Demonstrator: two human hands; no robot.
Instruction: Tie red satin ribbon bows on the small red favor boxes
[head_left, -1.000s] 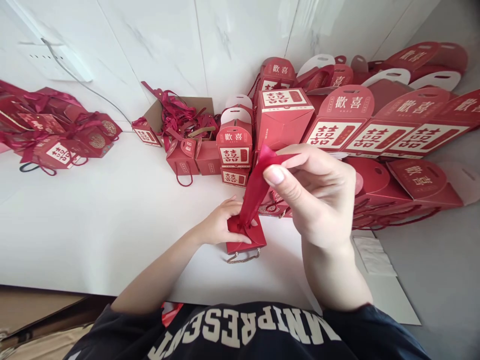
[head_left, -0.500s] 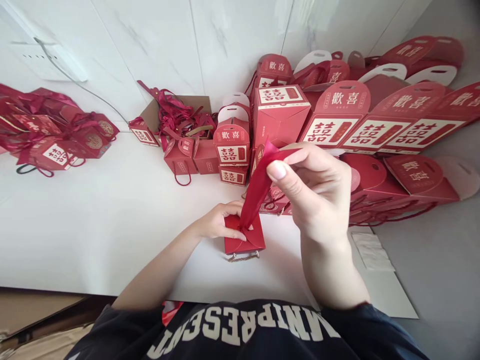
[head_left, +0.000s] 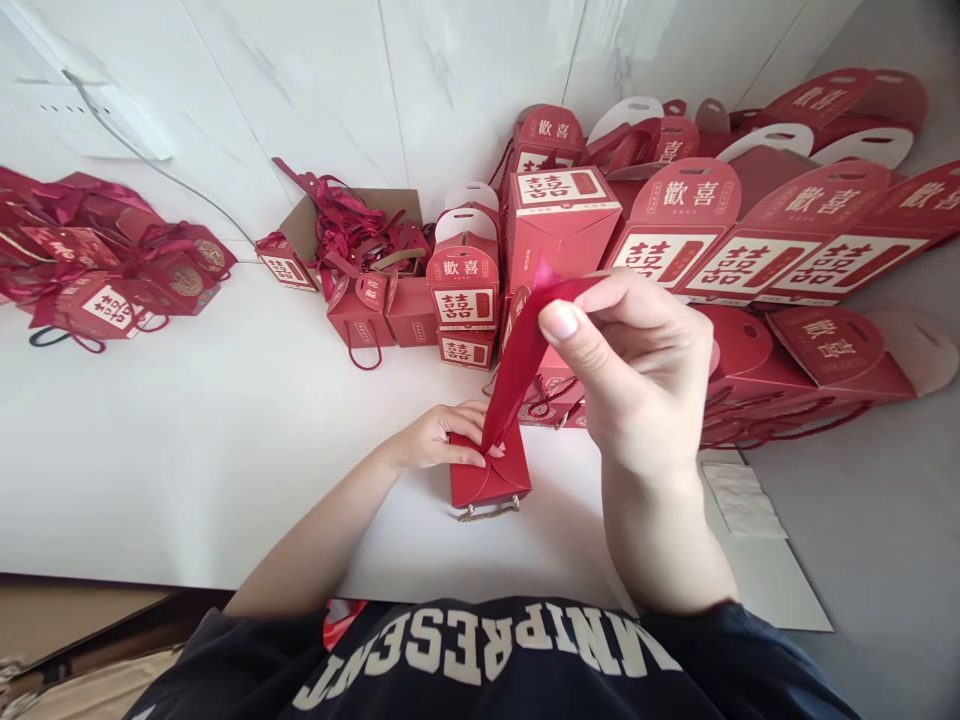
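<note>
A small red box (head_left: pixel 491 480) with a twisted cord handle at its near side sits on the white table. My left hand (head_left: pixel 439 437) grips its left side, thumb on the top and fingers at the far edge. From the middle of the box top a dark red ribbon (head_left: pixel 517 375) rises taut toward the upper right. My right hand (head_left: pixel 637 370), raised above and right of the box, pinches the upper end of that ribbon between thumb and index finger.
Red boxes with rounded tops (head_left: pixel 679 215) are stacked along the back right. An open carton of ribbons (head_left: pixel 300 225) stands at the back middle. Finished-looking red boxes (head_left: pixel 105 300) are piled far left. A folded tissue (head_left: pixel 742 500) lies at right.
My right hand has shifted slightly right and up with the ribbon end. My left thumb has moved slightly up on the box top, exposing more of it.
</note>
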